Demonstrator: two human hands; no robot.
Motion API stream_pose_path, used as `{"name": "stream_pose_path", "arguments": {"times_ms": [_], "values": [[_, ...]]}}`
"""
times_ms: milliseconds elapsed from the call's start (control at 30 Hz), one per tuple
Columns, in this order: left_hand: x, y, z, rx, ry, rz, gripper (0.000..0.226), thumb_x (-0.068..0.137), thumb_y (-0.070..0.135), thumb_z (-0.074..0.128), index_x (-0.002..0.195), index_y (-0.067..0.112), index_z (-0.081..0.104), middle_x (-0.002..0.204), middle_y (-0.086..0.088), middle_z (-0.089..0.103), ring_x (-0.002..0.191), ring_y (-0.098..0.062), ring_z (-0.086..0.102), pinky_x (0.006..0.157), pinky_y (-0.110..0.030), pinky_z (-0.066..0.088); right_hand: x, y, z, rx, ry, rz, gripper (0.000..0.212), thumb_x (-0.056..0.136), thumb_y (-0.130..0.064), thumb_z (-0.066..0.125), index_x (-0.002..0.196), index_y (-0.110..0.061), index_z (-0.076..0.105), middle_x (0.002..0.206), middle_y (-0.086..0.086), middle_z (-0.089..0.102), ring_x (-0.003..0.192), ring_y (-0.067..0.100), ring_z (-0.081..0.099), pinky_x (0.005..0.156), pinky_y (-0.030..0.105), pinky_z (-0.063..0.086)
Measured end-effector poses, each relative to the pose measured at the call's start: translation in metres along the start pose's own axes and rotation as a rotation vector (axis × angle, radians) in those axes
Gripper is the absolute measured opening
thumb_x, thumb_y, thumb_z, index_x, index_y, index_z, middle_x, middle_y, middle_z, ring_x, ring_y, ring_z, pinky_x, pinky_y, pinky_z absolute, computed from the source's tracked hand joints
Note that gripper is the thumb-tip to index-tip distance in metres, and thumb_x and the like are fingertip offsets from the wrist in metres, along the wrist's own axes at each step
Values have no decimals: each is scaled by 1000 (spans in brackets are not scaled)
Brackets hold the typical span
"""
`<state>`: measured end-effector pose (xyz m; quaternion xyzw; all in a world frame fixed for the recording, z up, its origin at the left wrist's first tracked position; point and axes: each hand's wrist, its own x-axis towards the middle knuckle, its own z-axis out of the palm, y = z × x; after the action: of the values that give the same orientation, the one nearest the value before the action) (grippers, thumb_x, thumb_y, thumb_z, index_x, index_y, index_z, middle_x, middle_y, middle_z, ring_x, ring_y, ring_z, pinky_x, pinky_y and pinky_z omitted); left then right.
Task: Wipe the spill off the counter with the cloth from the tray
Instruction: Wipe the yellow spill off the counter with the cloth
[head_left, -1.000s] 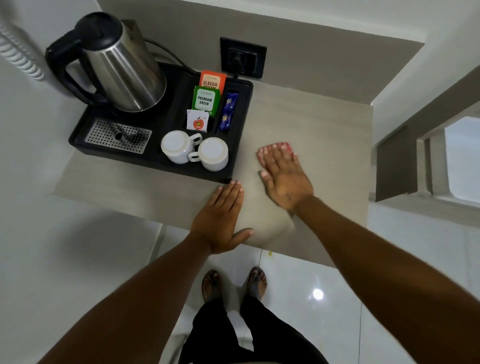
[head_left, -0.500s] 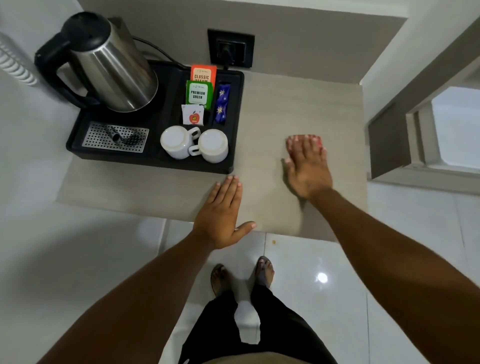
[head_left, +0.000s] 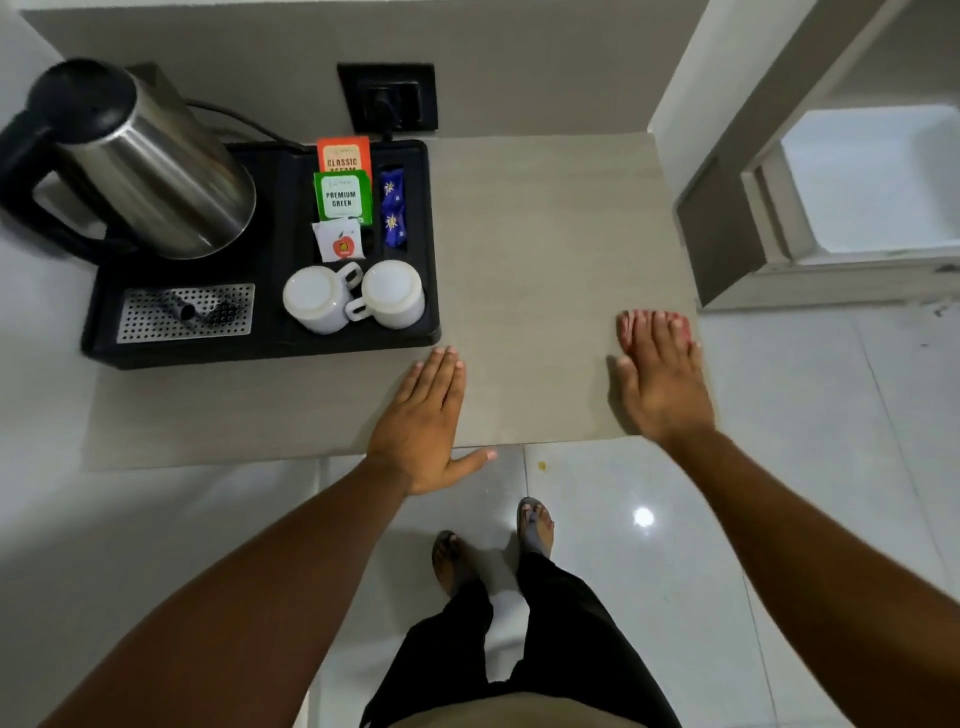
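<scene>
Head view: right hand (head_left: 662, 382) pressed flat on the red cloth (head_left: 684, 326) at counter's (head_left: 545, 234) 4 o'clock edge, only a sliver showing past the fingertips. Left hand (head_left: 423, 415) flat, empty, at 6 o'clock near the tray (head_left: 260, 351). Mid-wipe. No spill visible; next stroke probably back toward centre, pressure kept.
</scene>
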<state>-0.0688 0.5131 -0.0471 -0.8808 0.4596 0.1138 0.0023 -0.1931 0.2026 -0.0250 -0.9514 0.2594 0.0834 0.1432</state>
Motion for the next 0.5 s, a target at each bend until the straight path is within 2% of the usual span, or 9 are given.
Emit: {"name": "stream_pose_path", "arguments": {"times_ms": [67,133,200,300,400,500], "values": [[5,-1,-2,8,-11,19,122,86,88,27,162,-5,7,172,-25,3,161,-36,-3,131,-51,6,24,-18,0,9,14,71,70,102,-53,10,160,-17,-4,168,13,-9,153,30,-16,124,49,-6],[12,-1,-4,5,-12,40,124,85,89,31,161,-6,7,172,-26,2,161,-37,-3,131,-51,5,36,-50,5,35,14,65,67,103,-48,15,160,-17,0,168,14,-5,153,33,-12,124,51,-4],[18,-1,-5,8,-11,53,126,84,89,36,161,-6,8,172,-27,3,161,-38,-2,131,-51,5,26,-87,17,56,21,-33,66,103,-44,19,161,-17,5,168,15,0,154,34,-10,124,53,-2],[19,-1,-4,3,16,61,127,83,89,37,160,-8,12,171,-29,6,161,-39,1,131,-52,6,-22,-125,43,32,10,-173,64,105,-46,17,160,-17,1,168,14,-3,153,32,-14,124,52,-4],[19,-2,-4,-13,23,64,127,82,89,38,160,-8,13,171,-29,7,160,-39,2,131,-51,5,-58,-106,51,48,-35,-190,64,105,-49,14,160,-18,1,168,10,-2,154,27,-13,125,50,-2],[18,-2,-4,4,15,62,129,81,91,34,160,-9,12,171,-28,6,161,-39,0,131,-52,6,-51,-49,31,59,-5,-66,68,102,-50,13,160,-14,13,168,14,8,155,31,-3,124,53,4]]}}
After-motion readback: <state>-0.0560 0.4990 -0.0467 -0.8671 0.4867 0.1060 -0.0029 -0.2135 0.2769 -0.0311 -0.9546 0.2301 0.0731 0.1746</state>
